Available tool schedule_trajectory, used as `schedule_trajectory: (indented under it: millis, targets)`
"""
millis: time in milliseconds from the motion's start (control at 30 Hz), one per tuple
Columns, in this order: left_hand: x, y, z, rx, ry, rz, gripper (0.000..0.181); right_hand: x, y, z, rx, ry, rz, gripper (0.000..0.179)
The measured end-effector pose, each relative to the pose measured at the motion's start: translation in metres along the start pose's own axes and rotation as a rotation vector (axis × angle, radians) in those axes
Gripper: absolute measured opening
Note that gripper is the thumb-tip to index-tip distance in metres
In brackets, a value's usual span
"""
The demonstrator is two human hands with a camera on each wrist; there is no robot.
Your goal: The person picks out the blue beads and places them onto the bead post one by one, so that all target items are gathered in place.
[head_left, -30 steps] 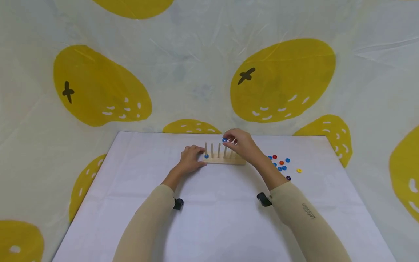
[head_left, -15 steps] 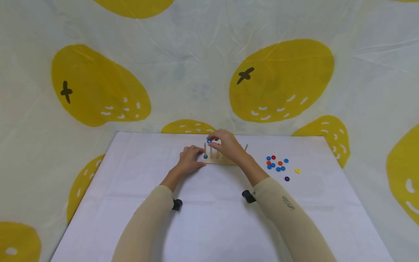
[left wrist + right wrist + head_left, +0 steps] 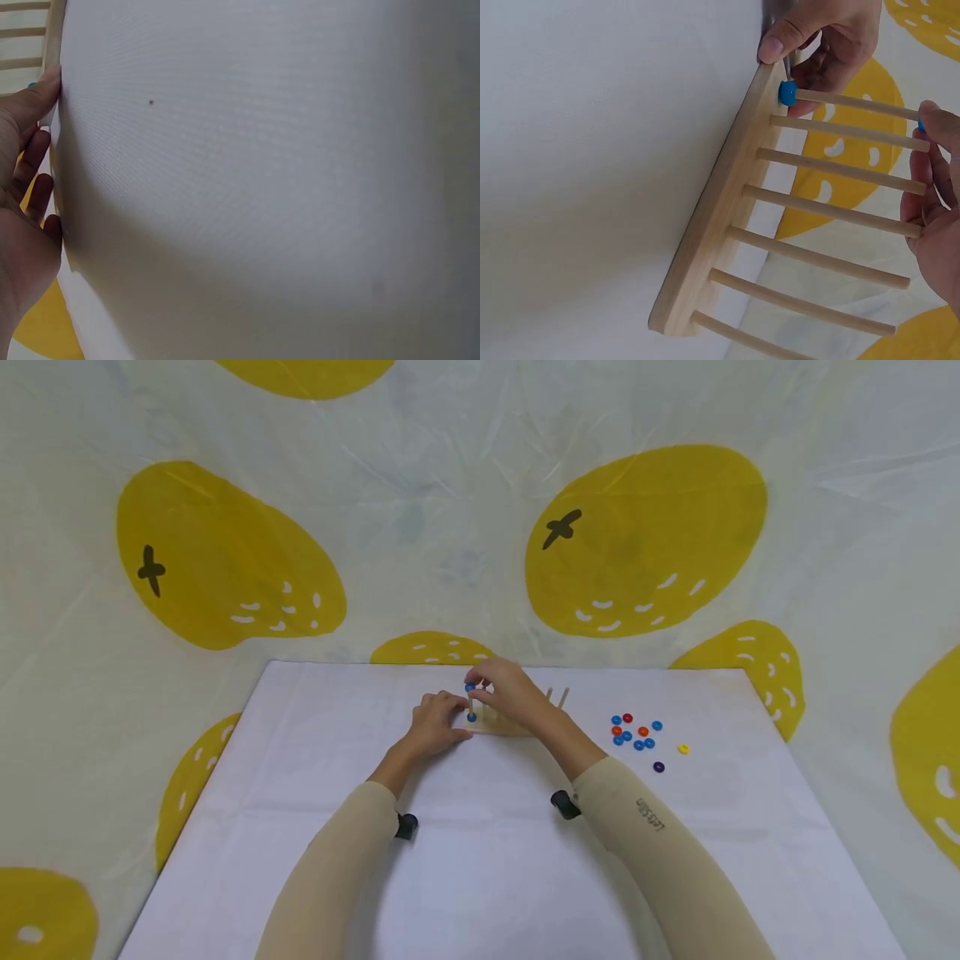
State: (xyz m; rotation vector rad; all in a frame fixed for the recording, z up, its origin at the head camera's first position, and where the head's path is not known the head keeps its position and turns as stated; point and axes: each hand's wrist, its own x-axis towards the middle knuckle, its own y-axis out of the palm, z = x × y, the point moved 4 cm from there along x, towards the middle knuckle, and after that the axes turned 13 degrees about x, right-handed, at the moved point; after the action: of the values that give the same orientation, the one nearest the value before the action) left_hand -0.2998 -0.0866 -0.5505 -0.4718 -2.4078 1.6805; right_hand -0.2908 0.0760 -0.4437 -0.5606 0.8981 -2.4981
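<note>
My left hand point(image 3: 433, 725) holds the left end of a wooden peg board point(image 3: 705, 240), thumb on the front edge and fingers behind. A row of several upright pegs stands on the board. One blue ring point(image 3: 787, 93) sits at the foot of the leftmost peg. Between the thumb and fingers of my right hand point(image 3: 510, 693) is a second blue ring point(image 3: 921, 126), pinched at the top of that same peg. Whether the peg tip has entered its hole cannot be seen. In the head view my right hand hides the middle pegs.
Right of the board, several loose blue, red and orange rings point(image 3: 642, 732) lie on the white tabletop point(image 3: 480, 860). A yellow ring point(image 3: 683, 749) and a dark purple ring point(image 3: 658, 767) lie apart from them. Behind the table hangs a patterned cloth point(image 3: 450, 527).
My right hand has moved left along the pegs with the blue ring, from over the middle pegs to the leftmost one. The left hand stays at the board's end.
</note>
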Motion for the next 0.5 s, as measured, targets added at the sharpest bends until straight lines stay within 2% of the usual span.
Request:
schedule_trajectory:
  millis: [267, 500]
  targets:
    - [0.0021, 0.0021, 0.0013, 0.017, -0.002, 0.012, 0.055, 0.0016, 0.0021, 0.0012, -0.003, 0.007, 0.015, 0.018]
    - [0.0000, -0.0018, -0.0015, 0.017, -0.008, 0.015, 0.055, 0.0036, 0.0019, -0.0008, -0.009, 0.012, 0.016, 0.020]
